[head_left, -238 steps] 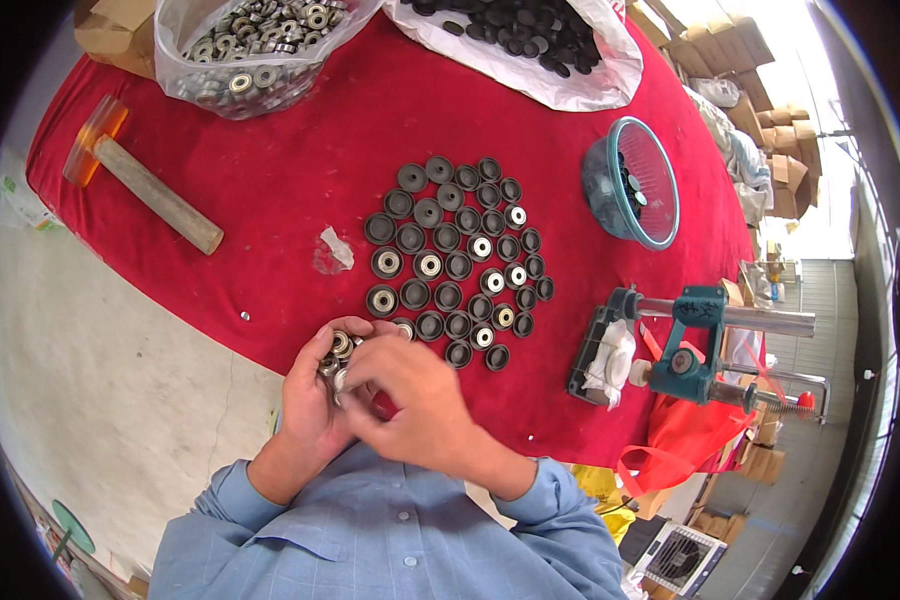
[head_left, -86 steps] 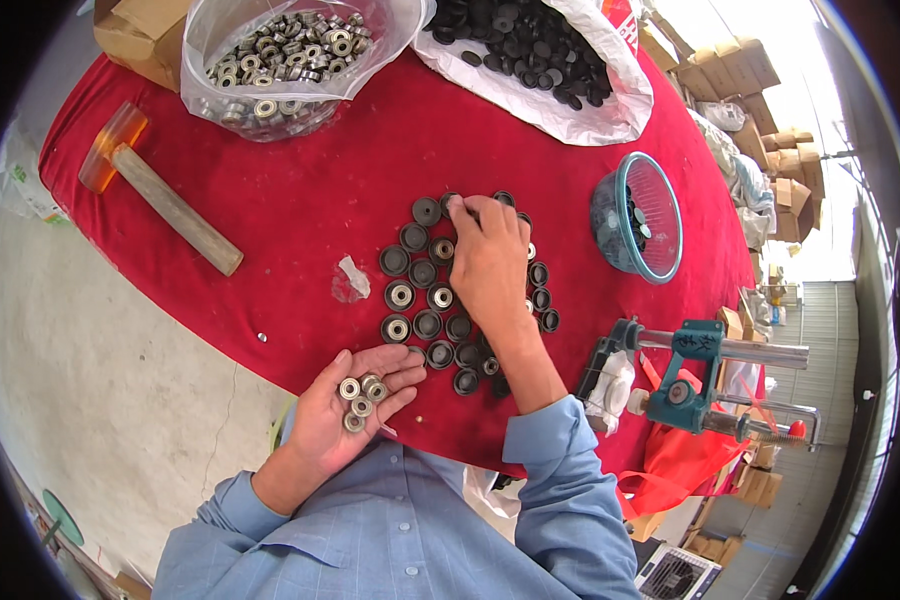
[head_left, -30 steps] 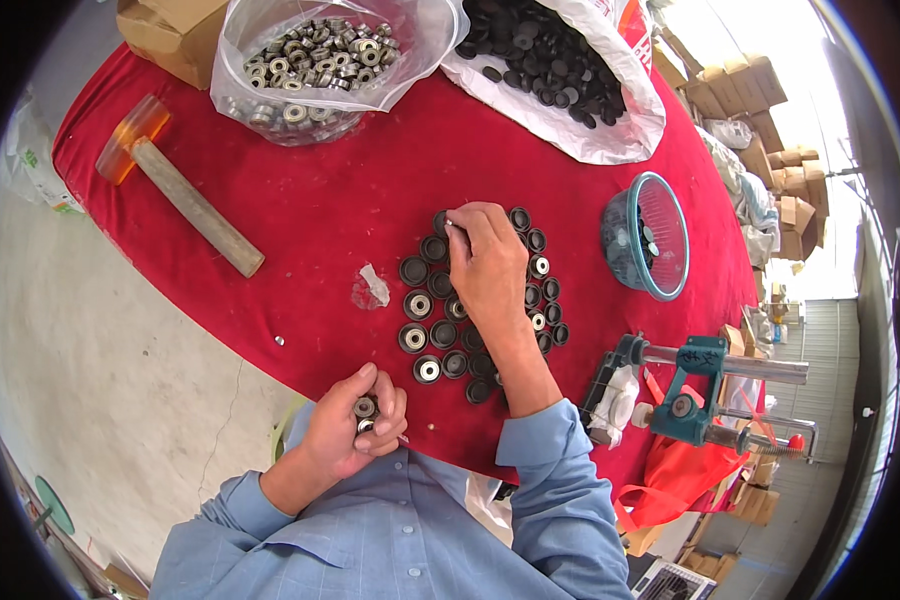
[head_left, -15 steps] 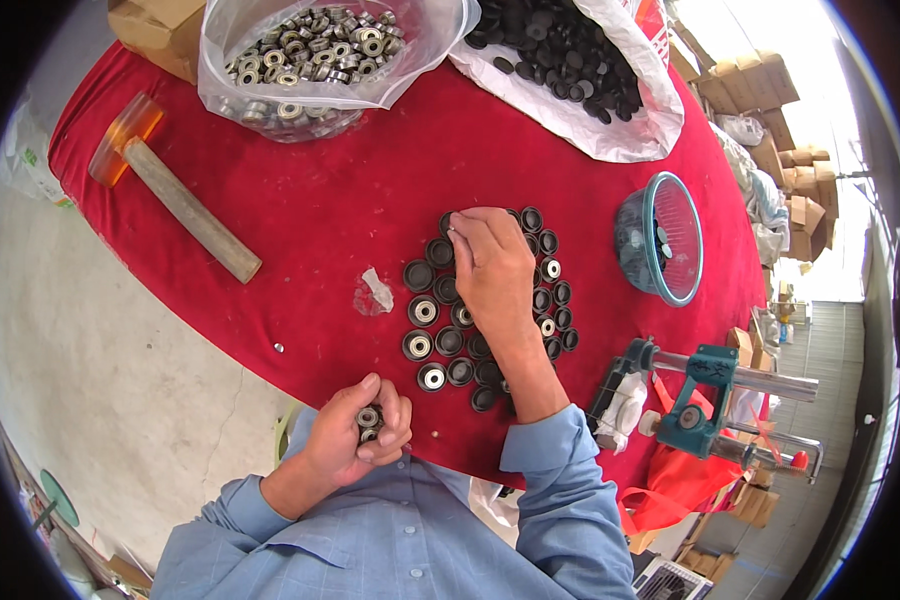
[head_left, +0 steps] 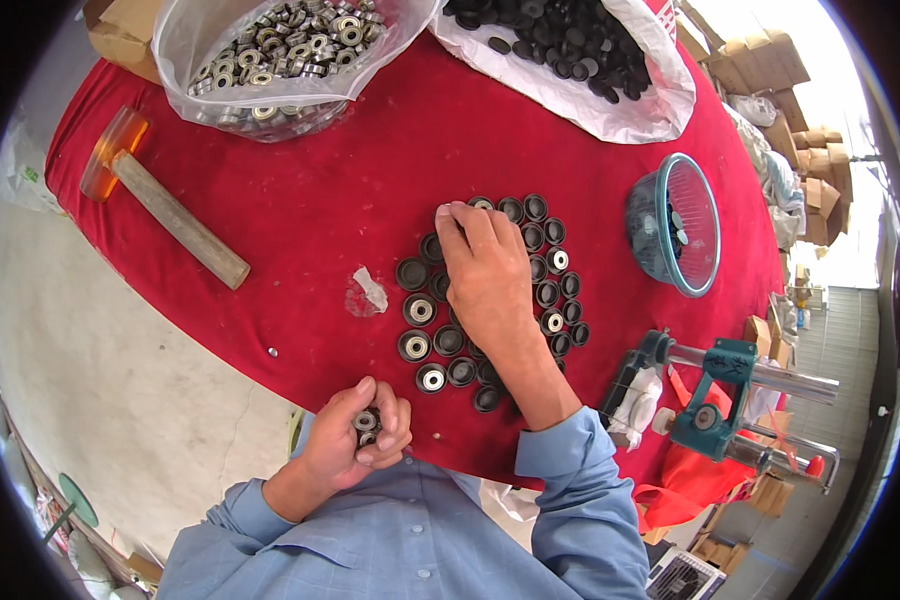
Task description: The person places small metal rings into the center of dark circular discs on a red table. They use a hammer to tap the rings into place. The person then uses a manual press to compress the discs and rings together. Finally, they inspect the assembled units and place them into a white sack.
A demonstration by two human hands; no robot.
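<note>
The left hand (head_left: 358,435) was curled near the table's edge, its fingers folded round a few small bearings (head_left: 366,422) — two could be counted, and any others were hidden in the palm. The right hand (head_left: 488,275) reached over the black caps (head_left: 461,371), thumb and fingers drawn close together at the upper left of the group; whether they pinched anything could not be told.

Roughly two dozen caps showed around the right hand and forearm, which covered part of the group. Six of those in clear view had a bearing seated in them: three down the left side, two toward the right and one at the top, just beyond the fingertips. The bearings were silvery rings with a dark hole in the middle; the caps were round, matt black and shallow, with raised rims, and most lay open side up on the red cloth (head_left: 300,200).

Farther out lay one white scrap (head_left: 372,290) and one hammer (head_left: 182,222) with an orange head and a wooden handle. At the far side stood one clear plastic bag (head_left: 173,62) of bearings and one white sack (head_left: 673,108) of black pieces — both too full to count. To the right were one blue-green basket (head_left: 647,238) with dark pieces inside and one teal hand press (head_left: 727,365) with a red knob.
</note>
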